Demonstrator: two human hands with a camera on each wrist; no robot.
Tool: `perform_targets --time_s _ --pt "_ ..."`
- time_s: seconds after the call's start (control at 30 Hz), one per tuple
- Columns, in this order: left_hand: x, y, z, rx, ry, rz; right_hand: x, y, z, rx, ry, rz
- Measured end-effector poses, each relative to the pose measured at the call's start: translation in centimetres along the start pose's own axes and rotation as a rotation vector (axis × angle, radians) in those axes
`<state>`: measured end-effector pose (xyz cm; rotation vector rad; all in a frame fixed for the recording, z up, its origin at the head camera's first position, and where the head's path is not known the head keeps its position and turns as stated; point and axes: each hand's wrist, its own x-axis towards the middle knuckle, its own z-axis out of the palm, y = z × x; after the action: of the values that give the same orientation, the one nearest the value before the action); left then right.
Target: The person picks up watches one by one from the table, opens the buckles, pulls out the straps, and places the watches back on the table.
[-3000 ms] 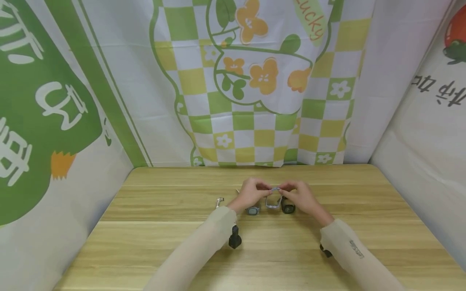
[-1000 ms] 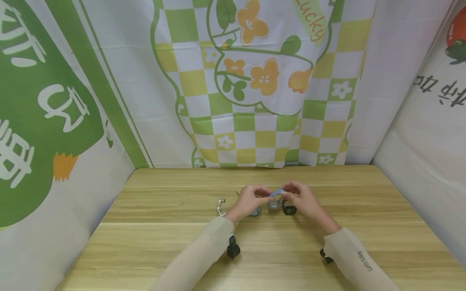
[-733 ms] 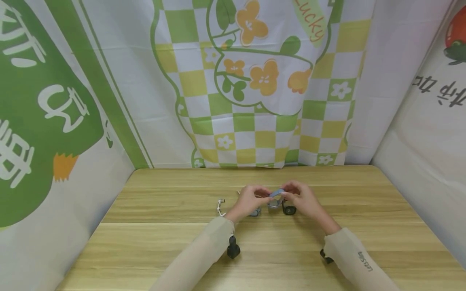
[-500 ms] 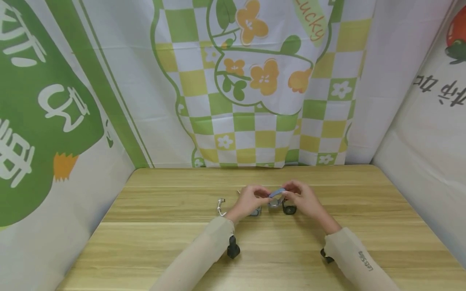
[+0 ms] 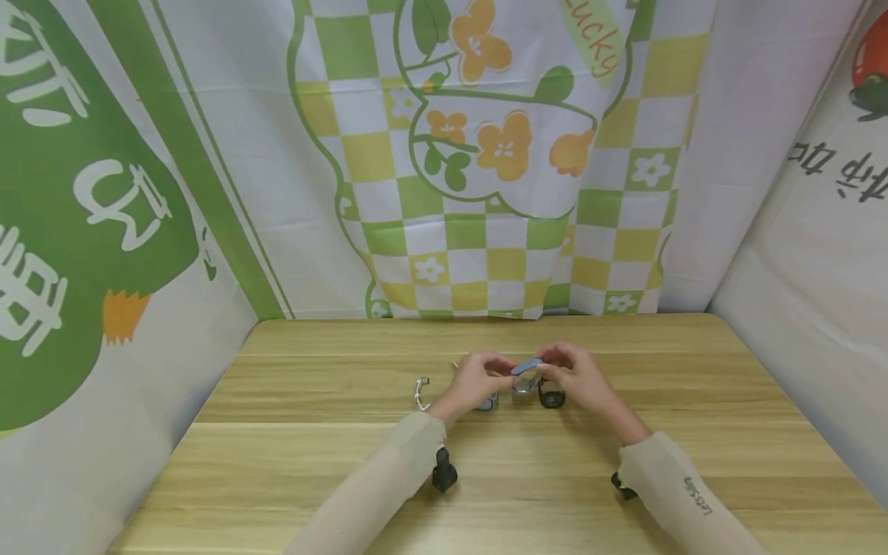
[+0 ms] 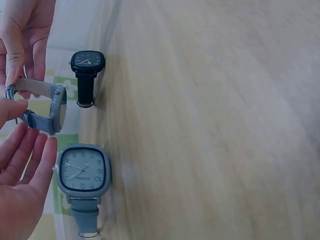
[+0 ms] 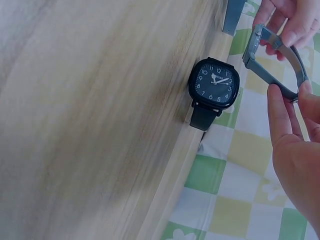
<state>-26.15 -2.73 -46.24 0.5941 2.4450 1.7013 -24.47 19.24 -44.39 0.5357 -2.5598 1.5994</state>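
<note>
Above the far half of the table, both hands hold a blue-grey wristwatch (image 5: 526, 368) by its strap, which is bent into a loop. My left hand (image 5: 479, 378) pinches the strap from the left, thumb and fingers at the band in the left wrist view. My right hand (image 5: 572, 375) pinches it from the other side, near the buckle end (image 7: 295, 97). The watch case (image 6: 58, 110) hangs below the strap, seen edge-on. A black watch (image 7: 215, 85) with white numerals lies beside the right hand. Another blue-grey watch (image 6: 84, 172) lies by the left hand, partly hidden by it in the head view.
A silver, curved, bracelet-like item (image 5: 420, 393) lies left of the left wrist. A thin pale piece (image 5: 454, 364) shows behind the left hand. The wooden table (image 5: 312, 462) ends at a checked cloth (image 5: 465, 270) at the back.
Since three seconds ago, the held watch's strap has tilted and its blue outer side has turned into view. In the last half second hands and watch have barely moved.
</note>
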Motion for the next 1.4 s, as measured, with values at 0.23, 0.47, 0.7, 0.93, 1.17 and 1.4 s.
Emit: perform_targets --time_s 0.23,0.47,0.7,0.93,1.17,1.4 --pt "0.0 0.9 0.2 -0.016 -0.01 -0.002 -0.2 -0.1 0.2 0.0 -0.022 -0.017" --pt "0.1 1.6 0.5 -0.024 -0.011 -0.005 -0.3 0.0 0.5 -0.014 -0.014 -0.025" --pt "0.2 1.8 0.6 0.02 -0.002 0.035 -0.4 -0.2 0.5 0.005 -0.024 -0.023" --pt "0.5 1.4 0.6 0.042 -0.011 0.08 -0.4 -0.7 0.4 -0.002 -0.017 -0.003" --pt "0.6 1.2 0.5 0.06 -0.015 0.114 -0.3 -0.6 0.4 -0.032 -0.003 0.004" --pt "0.7 1.1 0.4 0.061 -0.027 0.134 -0.4 -0.5 0.5 -0.039 0.022 0.014"
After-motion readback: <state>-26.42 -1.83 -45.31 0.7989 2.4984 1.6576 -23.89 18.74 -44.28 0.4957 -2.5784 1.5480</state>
